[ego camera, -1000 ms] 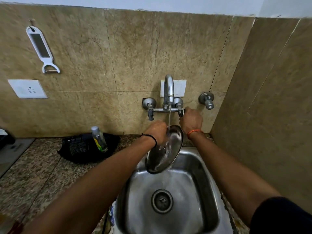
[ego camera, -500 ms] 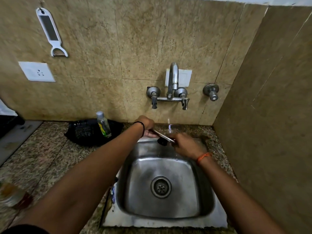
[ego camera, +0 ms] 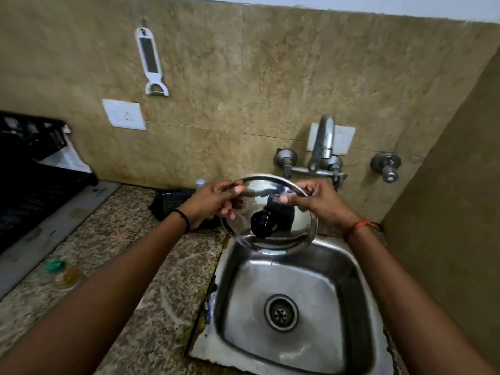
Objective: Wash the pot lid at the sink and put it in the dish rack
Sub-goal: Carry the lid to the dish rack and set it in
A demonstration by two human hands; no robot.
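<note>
A round steel pot lid [ego camera: 295,228] with a black knob faces me, tilted up above the back left rim of the steel sink [ego camera: 243,269]. My left hand [ego camera: 213,203] grips the lid's upper left rim, thumb on the front face. At the upper right rim, my right hand [ego camera: 320,203] pinches the lid. The tap [ego camera: 322,142] stands on the wall behind, with no water visibly running. A black dish rack [ego camera: 29,169] sits on the counter at the far left.
A black mat [ego camera: 169,201] with a small bottle behind it lies on the granite counter beside the sink. A small jar with a green lid [ego camera: 63,270] stands at the counter's left. A peeler [ego camera: 150,60] and a socket hang on the tiled wall.
The water has stopped and my right hand has left the tap handle. Both hands now hold the lid, turned knob side toward me and lifted leftward. The view has swung left, revealing the rack.
</note>
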